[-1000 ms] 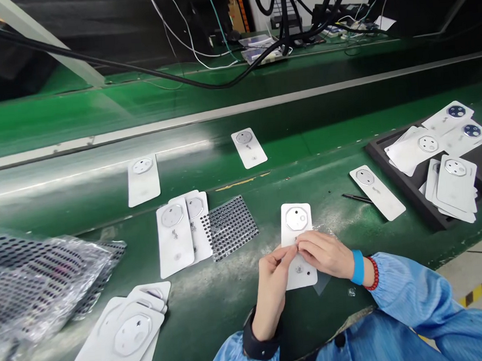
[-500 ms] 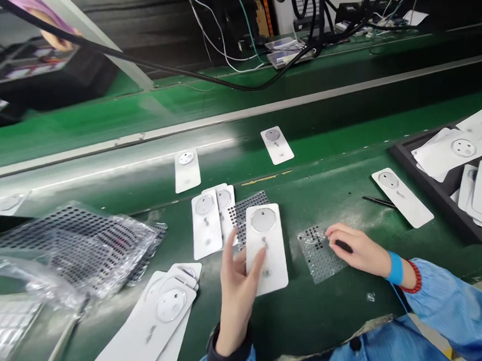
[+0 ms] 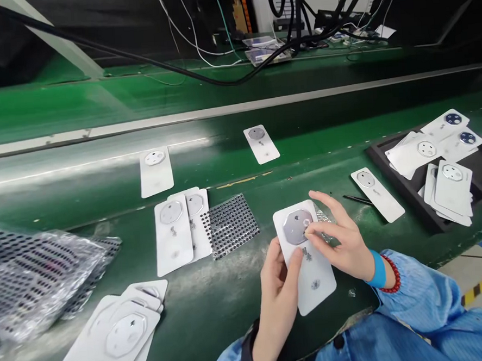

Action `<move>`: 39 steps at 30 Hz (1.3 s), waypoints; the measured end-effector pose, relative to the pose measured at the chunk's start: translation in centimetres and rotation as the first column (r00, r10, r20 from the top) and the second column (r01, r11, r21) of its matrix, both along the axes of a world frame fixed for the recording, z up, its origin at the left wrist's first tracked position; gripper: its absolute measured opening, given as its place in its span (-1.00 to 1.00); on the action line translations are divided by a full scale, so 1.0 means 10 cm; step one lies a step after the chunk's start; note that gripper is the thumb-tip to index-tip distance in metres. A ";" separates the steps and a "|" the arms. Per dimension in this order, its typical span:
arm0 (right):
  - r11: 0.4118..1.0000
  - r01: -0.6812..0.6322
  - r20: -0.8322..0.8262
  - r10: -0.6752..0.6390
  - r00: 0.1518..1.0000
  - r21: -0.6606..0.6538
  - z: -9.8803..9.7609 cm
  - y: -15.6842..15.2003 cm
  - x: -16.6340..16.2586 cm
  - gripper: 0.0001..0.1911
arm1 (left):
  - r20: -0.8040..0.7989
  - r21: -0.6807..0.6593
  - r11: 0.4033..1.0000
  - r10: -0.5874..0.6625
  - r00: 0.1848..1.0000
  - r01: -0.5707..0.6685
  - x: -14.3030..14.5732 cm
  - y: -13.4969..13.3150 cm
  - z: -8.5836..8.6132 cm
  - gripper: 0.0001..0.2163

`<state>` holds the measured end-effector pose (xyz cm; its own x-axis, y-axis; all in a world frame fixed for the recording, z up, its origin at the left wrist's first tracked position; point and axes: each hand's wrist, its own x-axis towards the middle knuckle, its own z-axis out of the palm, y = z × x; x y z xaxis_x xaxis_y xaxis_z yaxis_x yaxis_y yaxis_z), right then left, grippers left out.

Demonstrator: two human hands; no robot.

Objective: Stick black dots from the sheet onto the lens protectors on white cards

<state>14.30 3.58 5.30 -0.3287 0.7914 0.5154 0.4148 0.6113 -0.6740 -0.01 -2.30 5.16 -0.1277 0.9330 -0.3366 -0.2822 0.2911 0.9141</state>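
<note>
My left hand point(image 3: 278, 292) grips a white phone back cover point(image 3: 321, 276) along its left edge, with the thumb on its face. The cover is tilted and has a grey camera area near the top. Over that area, my right hand point(image 3: 342, 239) pinches thumb and index finger together at its lower right; whatever lies between the fingertips is too small to make out. Behind the cover and right hand, a clear sheet point(image 3: 324, 217) is mostly hidden. To the left lies a sheet of small black dots point(image 3: 237, 224), beside two overlapping white covers point(image 3: 174, 233).
A black tray point(image 3: 391, 174) at right holds several covers. Near it lie dark tweezers point(image 3: 357, 199) and a single cover point(image 3: 383, 196). More covers point(image 3: 111, 335) are stacked at lower left, below plastic-wrapped dotted sheets point(image 3: 38, 280). Two covers point(image 3: 262, 145) lie farther back. A black cable point(image 3: 156, 66) hangs across the back.
My left hand has brought the cover rightward, off the dotted sheet and over the clear sheet. My right hand has moved from the clear sheet onto the cover's camera area. The view has shifted right.
</note>
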 end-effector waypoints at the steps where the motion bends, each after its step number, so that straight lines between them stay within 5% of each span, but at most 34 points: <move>1: 0.999 0.004 0.007 -0.005 1.000 0.044 0.01 0.00 0.00 -0.87 | -0.035 0.015 1.000 0.017 0.999 -0.017 0.01 0.01 0.02 -0.67; 9: 0.991 -0.020 0.008 0.019 1.000 0.132 0.01 0.00 0.00 -0.88 | -0.181 0.097 0.995 0.032 0.983 -0.014 0.08 -0.02 0.05 -0.78; 16: 0.912 -0.054 0.376 -0.113 0.920 0.407 -0.05 -0.19 -0.02 -0.77 | -0.293 0.114 0.993 0.058 0.954 -0.025 0.06 -0.03 0.02 -0.79; 20: 0.936 -0.050 0.392 -0.098 0.915 0.350 -0.10 -0.24 -0.01 -0.71 | -0.215 0.087 0.996 0.055 0.975 -0.037 0.04 0.00 0.00 -0.78; 25: 0.979 -0.156 0.225 0.124 0.966 0.130 -0.07 -0.17 0.09 -0.62 | -0.031 -0.096 0.993 0.061 0.998 -0.064 0.00 0.10 0.03 -0.62; 29: 0.987 -0.156 0.076 0.153 0.985 0.042 -0.17 -0.03 0.14 -0.53 | -0.168 -0.118 0.971 0.187 0.968 -0.208 -0.21 0.16 0.06 -0.55; 33: 0.987 -0.150 0.319 0.163 0.934 -0.065 -0.60 0.21 0.15 -0.60 | -0.328 -0.114 0.934 0.287 0.900 -0.340 -0.54 0.13 -0.06 -0.54; 37: 0.990 -0.119 0.429 0.137 0.893 -0.070 -0.86 0.32 0.21 -0.82 | -0.542 0.074 0.932 0.336 0.770 -0.354 -0.77 0.08 -0.26 -0.33; 39: 0.995 -0.094 0.387 0.102 0.916 -0.039 -0.81 0.29 0.26 -0.81 | -0.621 0.105 0.960 0.267 0.737 -0.259 -0.76 0.09 -0.31 -0.51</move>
